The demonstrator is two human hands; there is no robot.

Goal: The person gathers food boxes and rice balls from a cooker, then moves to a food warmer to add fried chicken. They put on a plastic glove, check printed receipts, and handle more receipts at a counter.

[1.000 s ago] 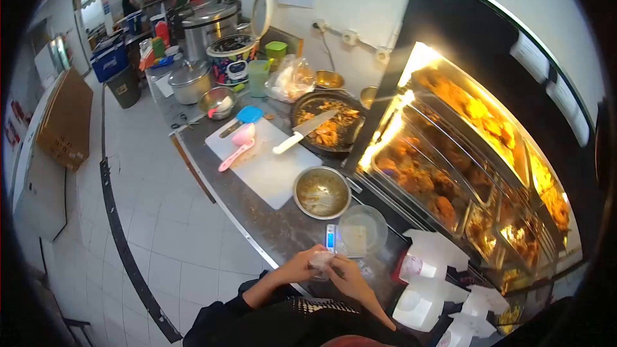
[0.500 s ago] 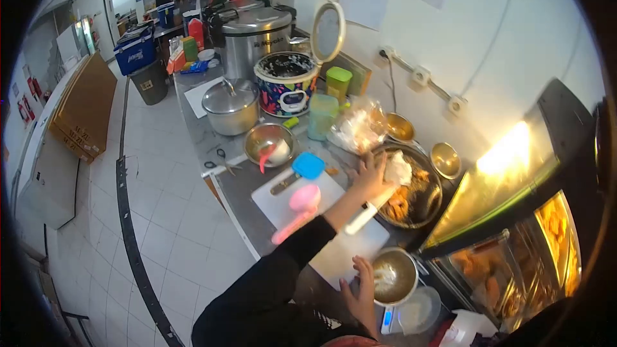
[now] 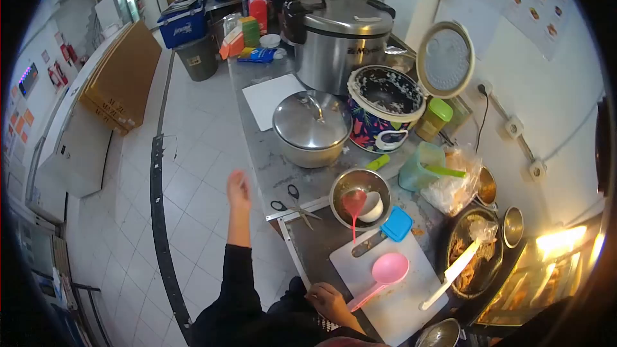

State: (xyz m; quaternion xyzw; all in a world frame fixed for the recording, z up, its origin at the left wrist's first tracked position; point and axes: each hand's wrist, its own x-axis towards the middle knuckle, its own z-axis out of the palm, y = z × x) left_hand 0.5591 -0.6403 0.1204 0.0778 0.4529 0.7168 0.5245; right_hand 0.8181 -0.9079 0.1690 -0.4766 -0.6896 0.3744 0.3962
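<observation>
Raised over the floor to the left of the counter, my left hand (image 3: 238, 190) is smeared by motion; nothing shows in it. My right hand (image 3: 329, 302) is low at the counter's front edge, fingers curled in, with no object visible in them. Close beside it is the handle of a pink ladle (image 3: 390, 268), which lies on a white cutting board (image 3: 411, 308). A white-handled knife (image 3: 453, 273) lies across the board's right side toward a dark pan (image 3: 495, 270). The pan holds browned food pieces and a crumpled clear plastic bag (image 3: 482, 230).
A metal bowl (image 3: 334, 196) contains a red spoon and white cup. Scissors (image 3: 295, 207), a blue lid (image 3: 397, 223), a lidded pot (image 3: 308, 132) and an open rice cooker (image 3: 385, 109) stand or lie around. A lit food warmer (image 3: 540, 289) is at right.
My left hand has left the pan and swung left over the floor. My right hand has moved left, away from the small metal pot. The view has turned left.
</observation>
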